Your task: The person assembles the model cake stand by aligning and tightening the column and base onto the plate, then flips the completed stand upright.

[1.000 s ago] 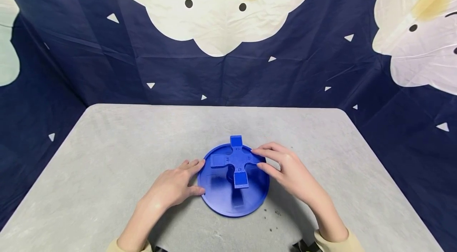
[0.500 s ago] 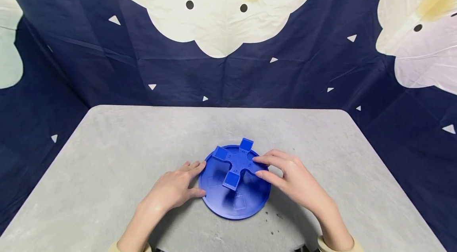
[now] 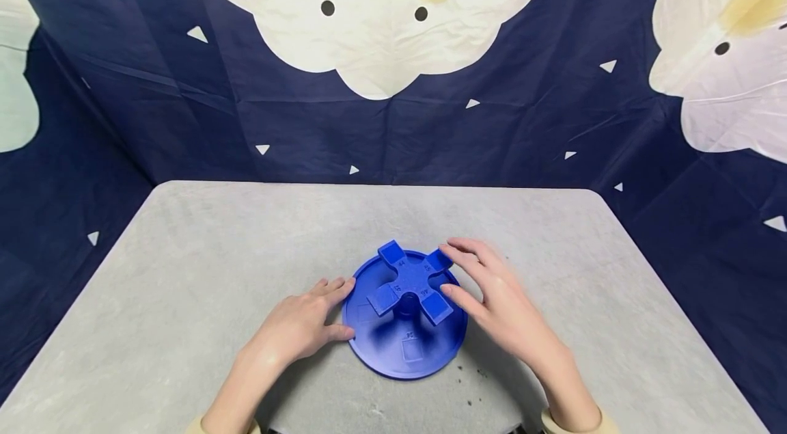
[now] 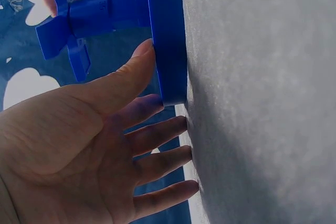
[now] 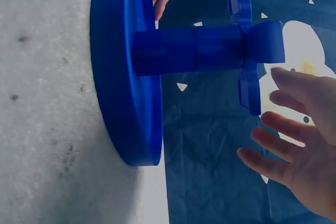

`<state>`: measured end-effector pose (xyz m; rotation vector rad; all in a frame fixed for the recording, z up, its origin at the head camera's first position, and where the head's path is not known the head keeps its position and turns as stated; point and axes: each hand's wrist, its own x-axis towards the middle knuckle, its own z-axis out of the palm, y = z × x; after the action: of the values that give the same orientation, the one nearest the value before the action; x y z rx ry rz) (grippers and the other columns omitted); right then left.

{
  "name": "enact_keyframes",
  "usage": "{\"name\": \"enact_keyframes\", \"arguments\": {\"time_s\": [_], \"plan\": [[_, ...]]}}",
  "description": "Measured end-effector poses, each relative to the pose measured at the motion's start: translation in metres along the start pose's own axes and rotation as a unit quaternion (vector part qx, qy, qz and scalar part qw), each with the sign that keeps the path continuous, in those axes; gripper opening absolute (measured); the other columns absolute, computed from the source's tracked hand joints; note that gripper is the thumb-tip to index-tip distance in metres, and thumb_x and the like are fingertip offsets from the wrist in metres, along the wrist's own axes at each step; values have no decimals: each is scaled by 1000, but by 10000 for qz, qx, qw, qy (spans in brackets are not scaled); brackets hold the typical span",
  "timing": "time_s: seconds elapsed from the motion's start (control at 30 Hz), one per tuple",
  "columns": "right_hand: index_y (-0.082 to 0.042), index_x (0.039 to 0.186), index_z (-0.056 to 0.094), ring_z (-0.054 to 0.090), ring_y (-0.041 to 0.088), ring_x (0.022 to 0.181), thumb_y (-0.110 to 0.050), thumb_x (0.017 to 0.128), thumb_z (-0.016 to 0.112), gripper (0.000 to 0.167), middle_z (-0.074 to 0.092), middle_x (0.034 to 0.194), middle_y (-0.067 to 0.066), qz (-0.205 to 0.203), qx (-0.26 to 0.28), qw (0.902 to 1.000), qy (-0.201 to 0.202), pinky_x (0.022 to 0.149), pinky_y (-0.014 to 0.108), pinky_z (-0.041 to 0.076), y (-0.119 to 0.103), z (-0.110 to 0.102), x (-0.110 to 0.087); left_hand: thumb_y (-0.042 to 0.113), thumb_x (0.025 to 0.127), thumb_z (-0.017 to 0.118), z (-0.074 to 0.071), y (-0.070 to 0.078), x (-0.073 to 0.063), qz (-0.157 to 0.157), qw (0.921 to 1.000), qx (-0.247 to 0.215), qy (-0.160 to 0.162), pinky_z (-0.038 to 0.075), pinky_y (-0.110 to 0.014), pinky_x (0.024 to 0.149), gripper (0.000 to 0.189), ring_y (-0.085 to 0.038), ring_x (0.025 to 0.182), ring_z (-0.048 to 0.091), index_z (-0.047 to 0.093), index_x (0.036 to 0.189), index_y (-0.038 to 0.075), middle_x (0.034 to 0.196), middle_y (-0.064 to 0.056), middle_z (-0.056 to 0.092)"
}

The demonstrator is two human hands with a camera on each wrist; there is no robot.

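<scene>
A round blue base with a raised rim lies on the grey table. From its middle rises a short blue post, topped by a blue four-armed cross with square, numbered ends. My left hand rests at the base's left rim, thumb and fingertips against the edge, fingers spread and mostly straight, as the left wrist view shows. At the right side of the cross is my right hand, loosely bent. Its fingertips are at the far right arm, and a gap shows between thumb and forefinger.
The grey table runs back to a navy cloth with white clouds and triangles. Several dark specks lie on the table at the base's near right. Cream sleeves show at the front edge.
The cross has turned counterclockwise on its post, seen from above. My right hand shifted down beside an arm, then back up to the far right arm. My left hand has stayed at the rim.
</scene>
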<state>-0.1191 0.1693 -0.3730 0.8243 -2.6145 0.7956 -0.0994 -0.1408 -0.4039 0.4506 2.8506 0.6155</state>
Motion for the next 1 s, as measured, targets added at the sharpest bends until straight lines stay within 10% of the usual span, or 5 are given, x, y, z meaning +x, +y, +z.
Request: {"name": "enact_keyframes", "arguments": {"time_s": [0.23,0.57,1.0], "plan": [[-19,155,48,44,20,151,-38,104,61,56,44,163,-3,194,34,9973,-706,121,47,42,1,4,-2,45,85,80,0,1,0,30,10000,33,33,45,-66,110,78,-45,143,49,53,151,13,156,-11,54],[-17,138,66,64,10,115,-30,100,68,40,63,129,-6,208,-124,9984,-514,96,39,59,-1,-3,-2,46,84,80,2,0,1,-31,10000,40,23,46,-66,109,79,-45,144,48,53,151,13,156,-11,54],[-25,124,74,58,-3,83,-25,101,67,25,70,98,-18,17,426,9973,-599,73,22,53,-3,-8,-2,47,84,80,2,0,1,-42,10000,34,-33,45,-67,110,81,-45,145,47,52,152,13,157,-11,52]]}}
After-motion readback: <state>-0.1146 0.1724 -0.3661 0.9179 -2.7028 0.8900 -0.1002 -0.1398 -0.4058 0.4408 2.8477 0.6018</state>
